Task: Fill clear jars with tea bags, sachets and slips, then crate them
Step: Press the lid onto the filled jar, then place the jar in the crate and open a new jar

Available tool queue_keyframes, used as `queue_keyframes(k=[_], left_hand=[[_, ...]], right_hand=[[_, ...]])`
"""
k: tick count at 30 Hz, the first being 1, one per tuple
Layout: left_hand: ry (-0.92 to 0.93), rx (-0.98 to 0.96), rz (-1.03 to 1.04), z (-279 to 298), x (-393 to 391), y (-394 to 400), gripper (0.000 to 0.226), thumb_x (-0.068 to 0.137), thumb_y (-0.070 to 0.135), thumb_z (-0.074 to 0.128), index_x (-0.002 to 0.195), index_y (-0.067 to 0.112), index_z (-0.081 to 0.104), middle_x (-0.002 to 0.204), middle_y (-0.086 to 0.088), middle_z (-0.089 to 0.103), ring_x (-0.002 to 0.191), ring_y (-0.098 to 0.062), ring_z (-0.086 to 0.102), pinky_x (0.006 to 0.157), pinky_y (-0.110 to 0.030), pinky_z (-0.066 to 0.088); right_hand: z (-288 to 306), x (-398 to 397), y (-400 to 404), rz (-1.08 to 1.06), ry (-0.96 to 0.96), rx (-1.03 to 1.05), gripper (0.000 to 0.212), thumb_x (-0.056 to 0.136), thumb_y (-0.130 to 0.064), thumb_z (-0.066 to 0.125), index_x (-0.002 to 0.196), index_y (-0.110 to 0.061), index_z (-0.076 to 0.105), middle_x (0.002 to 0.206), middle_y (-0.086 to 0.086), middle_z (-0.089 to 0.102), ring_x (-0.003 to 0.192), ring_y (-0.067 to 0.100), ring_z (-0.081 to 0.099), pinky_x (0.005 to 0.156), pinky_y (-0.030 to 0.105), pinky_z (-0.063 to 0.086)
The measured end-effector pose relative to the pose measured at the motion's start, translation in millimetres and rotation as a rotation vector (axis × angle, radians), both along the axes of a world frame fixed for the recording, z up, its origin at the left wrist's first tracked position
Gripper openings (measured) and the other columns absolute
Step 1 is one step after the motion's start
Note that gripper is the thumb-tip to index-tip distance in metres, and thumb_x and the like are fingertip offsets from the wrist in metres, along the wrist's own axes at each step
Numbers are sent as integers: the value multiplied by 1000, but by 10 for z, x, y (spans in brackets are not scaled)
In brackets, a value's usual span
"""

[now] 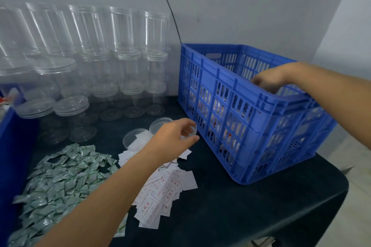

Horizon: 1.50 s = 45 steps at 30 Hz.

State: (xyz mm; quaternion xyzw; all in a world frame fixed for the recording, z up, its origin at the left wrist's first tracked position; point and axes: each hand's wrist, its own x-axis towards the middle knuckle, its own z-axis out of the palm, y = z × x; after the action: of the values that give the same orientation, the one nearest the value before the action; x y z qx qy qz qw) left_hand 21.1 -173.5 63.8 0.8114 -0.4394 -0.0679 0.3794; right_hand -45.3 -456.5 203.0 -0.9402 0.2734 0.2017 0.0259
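Note:
A blue slotted crate [230, 80] stands on the dark table at the right. Through its slots I see filled jars [220, 110] with white and red contents. My right hand [269, 81] reaches over the crate's near rim with its fingers pointing down inside; the fingertips are hidden. My left hand [174, 136] is beside the crate's left corner and pinches a clear lid [189, 132]. Two more clear lids [134, 136] lie next to it. A heap of green-white sachets [60, 176] and a pile of white printed slips [166, 188] lie in front.
Empty clear jars [120, 46] are stacked in rows against the back wall at the left. A blue bin [8, 146] stands at the far left edge. A black cable [168, 6] runs down the wall. The table's rounded corner [339, 186] drops off at the right.

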Motion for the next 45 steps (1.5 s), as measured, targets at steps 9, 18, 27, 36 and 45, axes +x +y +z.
queue_keyframes(k=[9, 18, 27, 36, 45], left_hand=[[-84, 78, 107, 391, 332, 615, 36, 90, 35, 63, 123, 23, 58, 101, 13, 63, 96, -5, 59, 86, -19, 46], [-61, 177, 310, 361, 614, 1680, 33, 90, 36, 62, 121, 27, 57, 99, 16, 62, 93, 1, 59, 84, -18, 48], [34, -28, 485, 58, 713, 2225, 28, 91, 31, 62, 117, 24, 61, 96, 13, 65, 89, 4, 60, 83, -17, 50], [-30, -108, 508, 45, 751, 2176, 27, 90, 32, 62, 115, 23, 63, 91, 18, 62, 86, 7, 57, 75, -7, 46], [-303, -131, 565, -5, 734, 2162, 54, 86, 30, 66, 135, 24, 46, 132, 12, 43, 122, -6, 35, 103, -22, 34]], right_hand=[[682, 648, 880, 208, -655, 80, 14, 96, -18, 65, 106, -8, 67, 84, 6, 66, 70, 15, 61, 60, 24, 47], [-69, 1731, 2642, 486, -765, 394, 59, 85, -43, 76, 134, -16, 56, 125, 3, 59, 119, 21, 57, 91, 28, 43], [-707, 2515, 3418, 452, -930, 634, 105, 76, -56, 79, 157, -28, 18, 159, 9, 23, 145, 28, 30, 113, 42, 31], [-761, 2756, 3507, 350, -1044, 589, 80, 77, -51, 81, 141, -17, 47, 142, 5, 47, 125, 23, 51, 89, 25, 35], [-733, 1999, 3063, 183, -896, 927, 100, 72, -26, 86, 154, -29, 29, 151, 5, 31, 130, 27, 44, 97, 40, 49]])
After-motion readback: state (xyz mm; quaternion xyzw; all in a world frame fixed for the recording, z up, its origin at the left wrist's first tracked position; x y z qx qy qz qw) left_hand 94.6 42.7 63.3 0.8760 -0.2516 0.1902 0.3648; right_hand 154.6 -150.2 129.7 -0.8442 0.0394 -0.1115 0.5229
